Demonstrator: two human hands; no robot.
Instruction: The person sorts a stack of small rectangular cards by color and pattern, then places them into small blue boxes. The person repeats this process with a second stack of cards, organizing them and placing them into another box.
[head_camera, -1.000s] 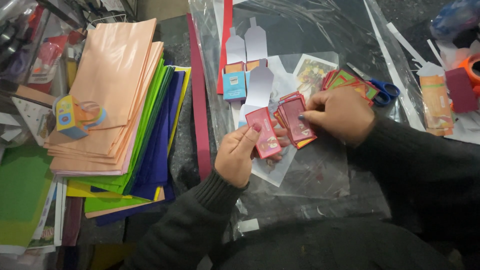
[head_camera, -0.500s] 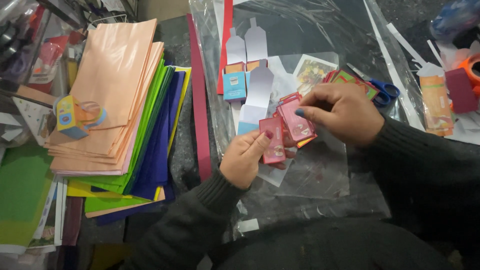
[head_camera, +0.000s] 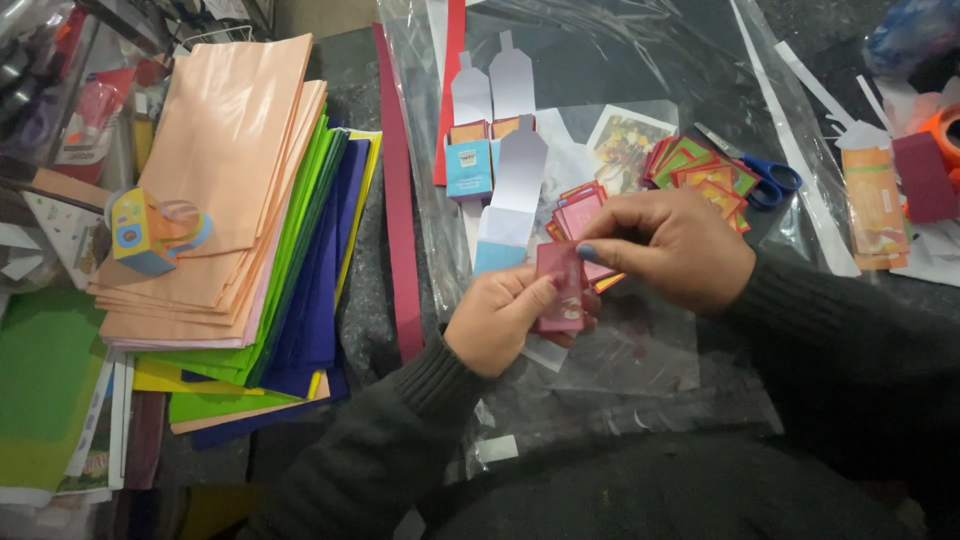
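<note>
I see both hands at centre frame, over a clear plastic sheet (head_camera: 640, 350) spread on the dark work surface.

Left hand (head_camera: 495, 320): closed on a small pink card (head_camera: 560, 285), thumb on the front face, fingers behind it. Card is held upright, just below the right hand.

Right hand (head_camera: 670, 245): fingers pinched at the top edge of the same pink card, so both hands are on it. Under the right hand I see a small stack of pink cards (head_camera: 580, 212), partly hidden; I can't tell if the hand is touching it.

Around them:
- Fanned pile of small red and green cards (head_camera: 700, 165) just past the right hand, lying on the plastic.
- Blue-handled scissors (head_camera: 770, 182) touching that pile on its right side.
- Small picture print (head_camera: 627, 145) beyond the pink stack.
- White house-shaped cutouts (head_camera: 495, 85) further up, with a small light-blue box (head_camera: 468, 168) beside them and another white cutout with a blue end (head_camera: 510, 205) just left of the pink stack.
- Long maroon paper strip (head_camera: 397, 200) running along the left edge of the plastic.
- Big stack of coloured paper sheets (head_camera: 230, 200) well left, peach on top, green, blue and yellow below.
- Small blue-and-yellow paper box (head_camera: 150, 230) sitting on that stack's left edge.
- Orange printed packet (head_camera: 875, 205) far right, well apart from the hands.
</note>
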